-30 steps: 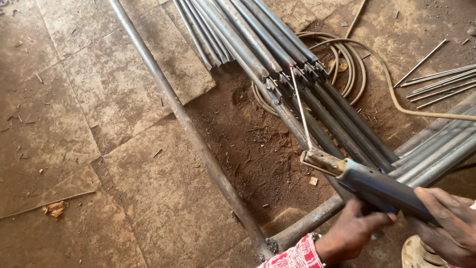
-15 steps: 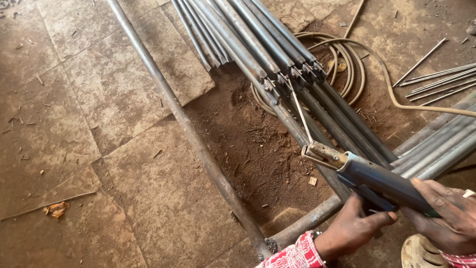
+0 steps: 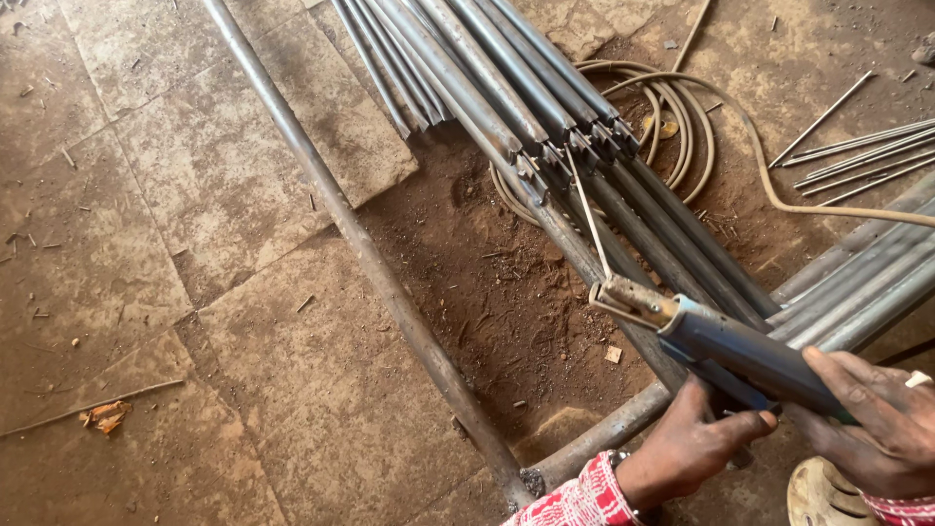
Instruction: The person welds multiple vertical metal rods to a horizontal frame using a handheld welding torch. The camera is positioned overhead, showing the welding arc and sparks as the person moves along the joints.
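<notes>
Hands: left [image 3: 687,450] and right [image 3: 872,414] both grip holder [image 3: 740,351] | rod [image 3: 587,216] tip at tubes [image 3: 545,127] (no arc visible) | weld seemingly unstarted.

Both hands [image 3: 696,448] [image 3: 872,419] low, fingers curled.

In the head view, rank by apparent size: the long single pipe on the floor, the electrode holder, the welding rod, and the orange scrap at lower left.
1. Pipe, which crosses most of the frame.
2. Electrode holder, though it lies nearer the camera, so it may look larger than it is.
3. Welding rod, thin and short.
4. Orange scrap, smallest.
</notes>
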